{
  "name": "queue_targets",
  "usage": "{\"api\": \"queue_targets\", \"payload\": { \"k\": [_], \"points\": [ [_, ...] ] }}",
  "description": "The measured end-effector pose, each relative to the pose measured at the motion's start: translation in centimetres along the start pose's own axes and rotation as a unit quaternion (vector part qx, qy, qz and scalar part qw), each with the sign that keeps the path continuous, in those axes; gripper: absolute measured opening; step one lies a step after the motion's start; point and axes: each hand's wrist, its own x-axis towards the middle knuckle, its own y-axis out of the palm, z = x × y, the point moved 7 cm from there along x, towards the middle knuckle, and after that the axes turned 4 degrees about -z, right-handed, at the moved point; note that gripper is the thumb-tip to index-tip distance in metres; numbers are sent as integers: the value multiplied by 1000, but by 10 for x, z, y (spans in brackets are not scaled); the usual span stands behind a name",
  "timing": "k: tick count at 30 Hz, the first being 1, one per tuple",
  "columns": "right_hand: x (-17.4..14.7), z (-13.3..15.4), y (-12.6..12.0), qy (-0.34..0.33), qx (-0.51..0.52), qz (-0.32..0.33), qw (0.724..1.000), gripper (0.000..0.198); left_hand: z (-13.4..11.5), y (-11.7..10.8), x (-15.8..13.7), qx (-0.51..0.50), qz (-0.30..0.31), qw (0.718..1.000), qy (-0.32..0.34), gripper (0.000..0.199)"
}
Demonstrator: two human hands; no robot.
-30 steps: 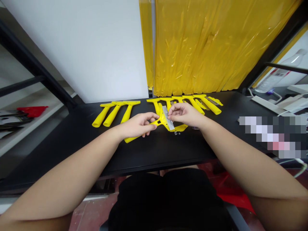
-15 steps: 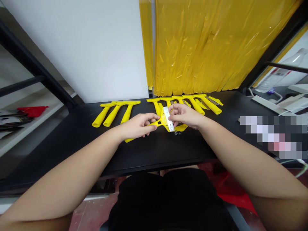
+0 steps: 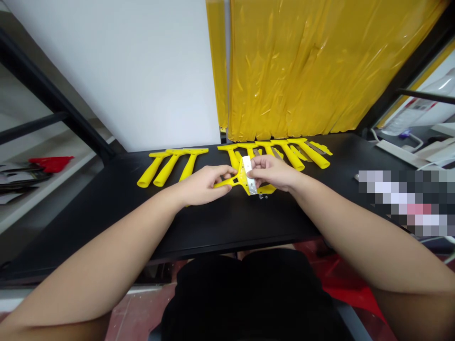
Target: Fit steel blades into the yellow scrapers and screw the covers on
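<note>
Our left hand [image 3: 202, 185] is closed around a yellow scraper [image 3: 239, 178], lifted just above the black table [image 3: 220, 222]. Our right hand [image 3: 273, 171] pinches a metal blade [image 3: 249, 174] against the scraper's head, fingertips pressed together on it

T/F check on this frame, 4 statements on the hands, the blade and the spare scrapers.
1. The left hand grips a yellow scraper. True.
2. The right hand holds a red blade. False: the metal blade is silver.
3. Three yellow scrapers lie side by side on the black table, left of the hands. True.
4. The curtain behind the table is blue. False: the plastic curtain is yellow.
</note>
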Motion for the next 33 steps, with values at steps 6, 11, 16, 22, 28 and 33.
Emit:
{"api": "queue_targets", "payload": {
  "k": [6,11,16,22,28,33],
  "points": [
    [0,2,0,-13,-12,3,1000,18,-16,-2,-2,126,-25,988,83,58],
    [0,1,4,-37,-32,40,998,26,-18,4,-3,165,-16,979,118,53],
    [-1,6,-2,-65,-100,42,992,30,-16,3,-3,173,-23,977,122,52],
    [-19,24,-39,-96,-354,68,928,22,-7,0,-2,172,-20,981,88,52],
    [-23,4,-53,-17,-458,107,882,26,-6,-1,-1,155,-22,984,86,48],
    [-20,2,-47,-20,-465,97,880,18,-7,-1,-2,148,-26,985,90,45]
  ]
}}
